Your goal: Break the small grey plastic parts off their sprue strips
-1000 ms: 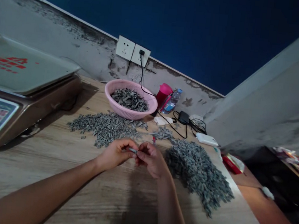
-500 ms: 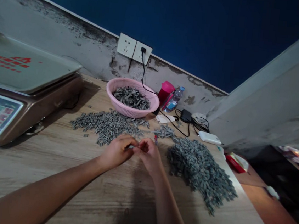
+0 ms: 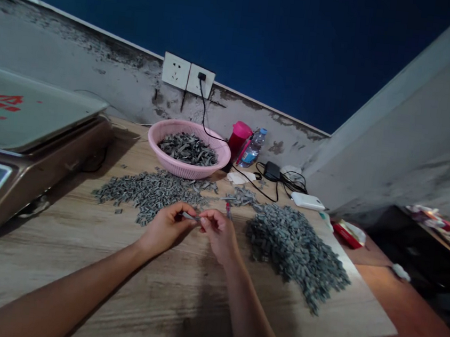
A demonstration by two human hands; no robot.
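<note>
The left hand and right hand meet just above the bare wood near the middle of the counter, with a small grey strip pinched between them. Its exact shape is too small to make out, but it looks like the pieces lying around it. The left thumb and forefinger press on one end, while the other left fingers curl loosely behind. The right fingertips close on the other end, pressed together rather than spread. Both forearms angle in from the near edge, wrists low, seemingly keeping the strip steady in the gap between two heaps. The left heap and larger right heap lie just beyond the hands, with a small clump between them toward the far edge. Perhaps the pink basket at the far edge keeps its darker strips apart from those loose heaps. A scale occupies the left edge. A pink cup, water bottle and white power bank sit along the far edge, below a wall socket
</note>
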